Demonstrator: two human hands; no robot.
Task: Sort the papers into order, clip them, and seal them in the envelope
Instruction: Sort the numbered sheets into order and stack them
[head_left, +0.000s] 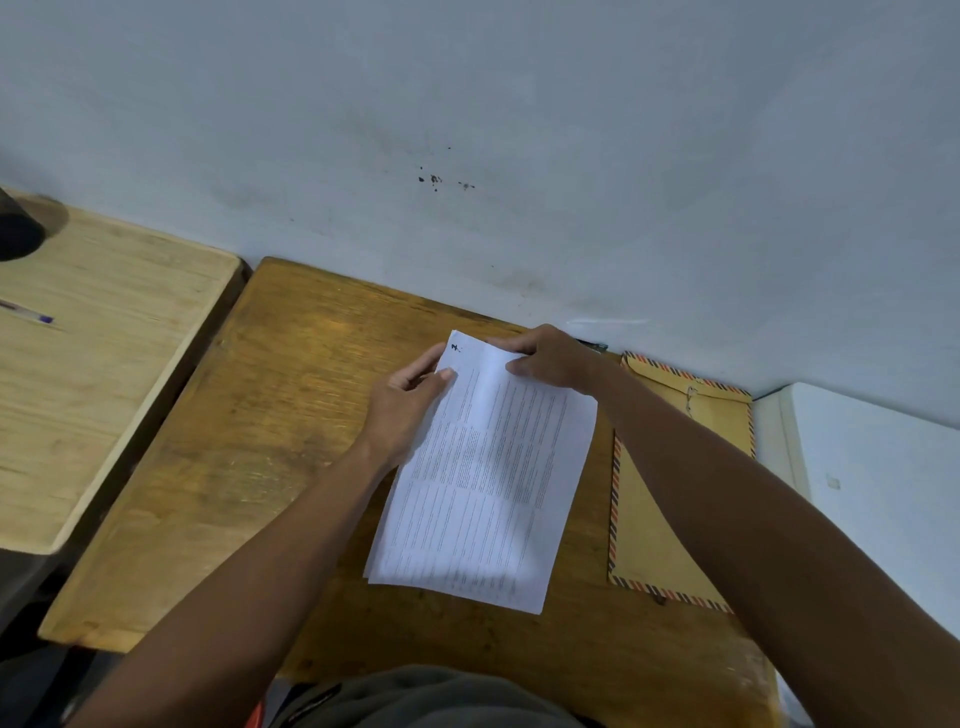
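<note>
A: Head view. Nearest, at the bottom edge?
B: Dark grey clothing (431, 696), both bare forearms reaching out over the brown wooden worktop (270, 415).

A: Then, mid-worktop?
B: Stack of printed papers (483, 483), lying tilted, sheets slightly fanned at the near left corner. A handwritten mark at the far left corner, too small to read for certain.

A: Hands?
B: Left hand (410, 400) on the papers' left edge near the far corner, thumb on top, fingers curled beneath: gripping the stack. Right hand (550, 361) on the far edge, thumb and fingers pinching the top of the sheets, which bow up a little there.

A: Right of the papers?
B: Brown envelope (654, 519) with a red-and-blue striped border, flat on the worktop, partly hidden under the right forearm. String fastener near its far end. Just beside the papers, not clearly touching.

A: Further left?
B: Paler wooden worktop (104, 364), carrying a pen (28, 313) and a dark object (18, 231) at the frame edge.

A: Farthest?
B: Pale wall (519, 130), small dark specks on it. White surface (872, 467) at right.
</note>
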